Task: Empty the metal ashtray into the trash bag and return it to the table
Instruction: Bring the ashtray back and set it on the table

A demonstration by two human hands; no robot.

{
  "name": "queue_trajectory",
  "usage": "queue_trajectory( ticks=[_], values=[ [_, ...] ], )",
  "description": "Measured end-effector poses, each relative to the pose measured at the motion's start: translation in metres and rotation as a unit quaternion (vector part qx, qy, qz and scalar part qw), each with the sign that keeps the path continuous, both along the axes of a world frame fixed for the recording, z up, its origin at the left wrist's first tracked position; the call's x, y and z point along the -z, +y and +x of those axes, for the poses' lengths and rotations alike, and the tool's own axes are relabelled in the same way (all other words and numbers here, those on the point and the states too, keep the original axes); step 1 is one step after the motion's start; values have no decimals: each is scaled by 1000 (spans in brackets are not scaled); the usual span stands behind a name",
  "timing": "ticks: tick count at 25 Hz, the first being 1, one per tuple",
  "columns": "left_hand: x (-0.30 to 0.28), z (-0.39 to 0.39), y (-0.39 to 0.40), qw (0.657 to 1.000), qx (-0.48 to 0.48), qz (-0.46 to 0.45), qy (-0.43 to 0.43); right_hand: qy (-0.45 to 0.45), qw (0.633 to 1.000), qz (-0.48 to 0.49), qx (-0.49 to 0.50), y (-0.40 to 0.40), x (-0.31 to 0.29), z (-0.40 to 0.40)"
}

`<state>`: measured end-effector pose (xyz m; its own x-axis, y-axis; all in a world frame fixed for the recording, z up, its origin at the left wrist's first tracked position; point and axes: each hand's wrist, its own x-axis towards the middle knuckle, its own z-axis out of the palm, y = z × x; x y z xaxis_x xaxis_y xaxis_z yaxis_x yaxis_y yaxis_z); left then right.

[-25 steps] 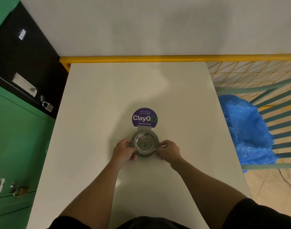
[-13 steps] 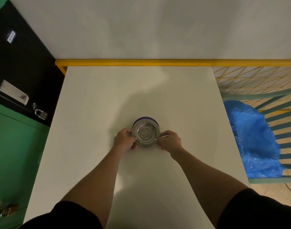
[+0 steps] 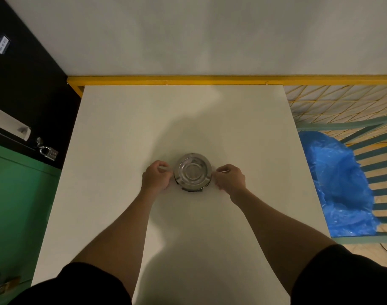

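The round metal ashtray sits upright near the middle of the white table; its shiny bowl looks empty. It covers a dark sticker, of which only a sliver shows at its near edge. My left hand is just left of the rim and my right hand just right of it. Both have loosely curled fingers and hold nothing, with a thin gap to the metal. The blue trash bag hangs off the table's right side.
The bag sits inside a teal slatted frame on the floor. A yellow rail runs along the table's far edge below a pale wall. Green lockers with a padlock stand close on the left.
The ashtray was slid away from me onto the purple sticker, which it now hides. Both hands have come off its rim and drawn slightly outward.
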<state>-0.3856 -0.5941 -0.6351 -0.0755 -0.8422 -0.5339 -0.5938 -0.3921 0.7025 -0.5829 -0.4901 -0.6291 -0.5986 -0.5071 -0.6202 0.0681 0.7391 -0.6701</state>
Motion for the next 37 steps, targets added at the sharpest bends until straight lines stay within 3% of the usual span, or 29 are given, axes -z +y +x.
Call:
queue_trajectory(
  ticks=[6,37],
  values=[
    [1,-3,0,999,49,-20,3,15,999,-19,-31,-10,-2,0],
    [8,-3,0,999,44,-13,6,29,999,-8,-31,-10,2,1]
  ],
)
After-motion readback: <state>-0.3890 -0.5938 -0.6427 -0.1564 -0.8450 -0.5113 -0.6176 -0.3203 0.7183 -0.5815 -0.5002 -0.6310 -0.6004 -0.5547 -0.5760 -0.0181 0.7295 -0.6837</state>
